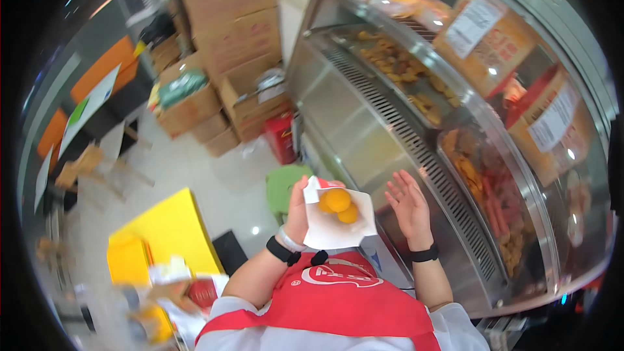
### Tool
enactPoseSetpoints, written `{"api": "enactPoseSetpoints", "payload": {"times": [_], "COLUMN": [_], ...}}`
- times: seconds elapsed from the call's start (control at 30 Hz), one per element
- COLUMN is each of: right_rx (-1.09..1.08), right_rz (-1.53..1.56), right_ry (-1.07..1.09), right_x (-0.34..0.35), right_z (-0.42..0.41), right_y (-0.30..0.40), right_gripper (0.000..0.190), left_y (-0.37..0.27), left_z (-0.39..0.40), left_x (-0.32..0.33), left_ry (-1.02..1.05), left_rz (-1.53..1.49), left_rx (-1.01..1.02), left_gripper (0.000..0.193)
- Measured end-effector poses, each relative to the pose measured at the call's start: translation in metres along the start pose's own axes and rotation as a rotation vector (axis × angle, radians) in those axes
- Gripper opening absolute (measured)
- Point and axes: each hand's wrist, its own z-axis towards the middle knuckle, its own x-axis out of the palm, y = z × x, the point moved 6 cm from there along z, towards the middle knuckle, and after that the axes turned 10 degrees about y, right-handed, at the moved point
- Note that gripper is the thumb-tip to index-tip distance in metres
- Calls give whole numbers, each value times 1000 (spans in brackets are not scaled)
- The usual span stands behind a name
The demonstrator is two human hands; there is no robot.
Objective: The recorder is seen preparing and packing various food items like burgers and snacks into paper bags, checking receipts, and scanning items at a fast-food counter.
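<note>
My left hand (295,217) holds a white paper food box (325,234) with a red flap, its mouth towards the camera. Several round orange-yellow balls (338,200) of food lie inside it. To the right of the box, my right hand (408,207) is raised with fingers apart and palm turned partly towards the box, touching nothing. A black band circles each wrist. A red apron (341,312) shows below the hands.
A glass-fronted steel food warmer (360,107) with trays of fried food (404,68) stands at right, two paper bags (482,39) on top. Cardboard boxes (187,112), a green stool (282,187) and a red box (280,139) stand ahead. A yellow table (170,234) is at left.
</note>
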Motion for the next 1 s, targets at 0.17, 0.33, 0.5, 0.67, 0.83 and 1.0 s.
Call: {"api": "enactPoseSetpoints", "payload": {"times": [0.17,0.33,0.5,0.67,0.83,1.0], "right_rx": [141,170,-29,-327,-411,-210], "right_rz": [-268,-278,-498,-1143,-1090,-945], "right_ry": [309,657,1215,1692,1968,2150], "right_x": [34,95,174,247,269,308], "right_z": [-11,-41,-93,-170,-254,-346], "right_y": [-17,-35,-38,-71,-126,-142], "right_gripper": [29,37,64,56,43,41], "left_y": [28,44,67,116,179,243], "left_z": [-35,-99,-173,-252,-333,-411], "left_x": [5,12,8,8,15,28], "left_ry": [53,-193,-271,-470,-490,-640], "left_rz": [114,153,77,-25,-43,-15], "left_rx": [179,415,657,783,1043,1280], "left_gripper": [65,62,59,58,60,62]}}
